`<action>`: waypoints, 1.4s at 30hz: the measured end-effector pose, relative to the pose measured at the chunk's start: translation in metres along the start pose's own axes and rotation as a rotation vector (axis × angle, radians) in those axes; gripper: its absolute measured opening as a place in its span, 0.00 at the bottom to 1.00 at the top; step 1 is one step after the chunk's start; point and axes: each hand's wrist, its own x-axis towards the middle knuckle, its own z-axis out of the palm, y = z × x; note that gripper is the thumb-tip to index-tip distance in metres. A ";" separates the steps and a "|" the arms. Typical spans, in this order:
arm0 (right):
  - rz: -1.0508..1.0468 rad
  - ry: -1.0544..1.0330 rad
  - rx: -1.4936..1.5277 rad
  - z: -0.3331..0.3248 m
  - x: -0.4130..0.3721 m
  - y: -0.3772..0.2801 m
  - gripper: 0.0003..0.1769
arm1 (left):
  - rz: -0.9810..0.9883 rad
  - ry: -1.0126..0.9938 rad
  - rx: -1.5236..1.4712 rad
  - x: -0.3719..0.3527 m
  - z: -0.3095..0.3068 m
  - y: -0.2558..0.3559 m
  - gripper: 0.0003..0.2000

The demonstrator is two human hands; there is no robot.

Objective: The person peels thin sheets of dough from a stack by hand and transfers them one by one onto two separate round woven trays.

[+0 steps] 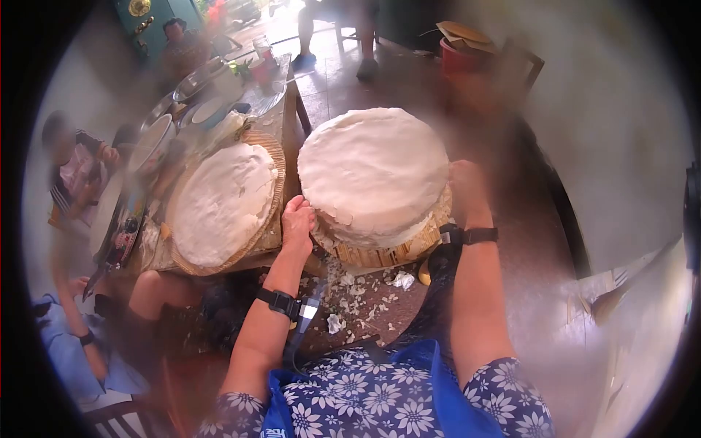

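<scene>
A thick round stack of white, dough-like sheets (372, 171) rests on a round woven tray (387, 252) in front of me. My left hand (298, 223) is closed at the left edge of the stack and tray, its fingers curled against the rim. On the right side my right hand (469, 191) is at the tray's edge; it is blurred and its fingers are mostly hidden. To the left, a second woven tray (279, 164) holds a flatter white round sheet (223, 204) with ragged edges.
A wooden table (290, 120) at the left carries bowls and a metal pot (212, 82). People sit along the left; another person's legs (366, 44) show at the top. A red bucket (464, 60) stands at the back right. White scraps (358, 299) litter the floor.
</scene>
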 end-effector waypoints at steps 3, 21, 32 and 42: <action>-0.015 -0.012 -0.087 0.006 0.009 0.020 0.13 | 0.040 0.016 -0.039 0.010 -0.004 -0.005 0.22; 0.132 -0.024 0.069 -0.015 -0.014 -0.027 0.10 | -0.275 -0.107 -0.247 0.038 0.018 0.024 0.08; 0.496 0.048 0.594 -0.023 -0.008 -0.043 0.10 | -0.300 -0.204 -0.232 0.034 0.035 0.018 0.08; 0.411 -0.061 1.011 -0.004 0.005 -0.054 0.15 | -0.117 -0.197 -0.402 0.036 0.044 0.010 0.18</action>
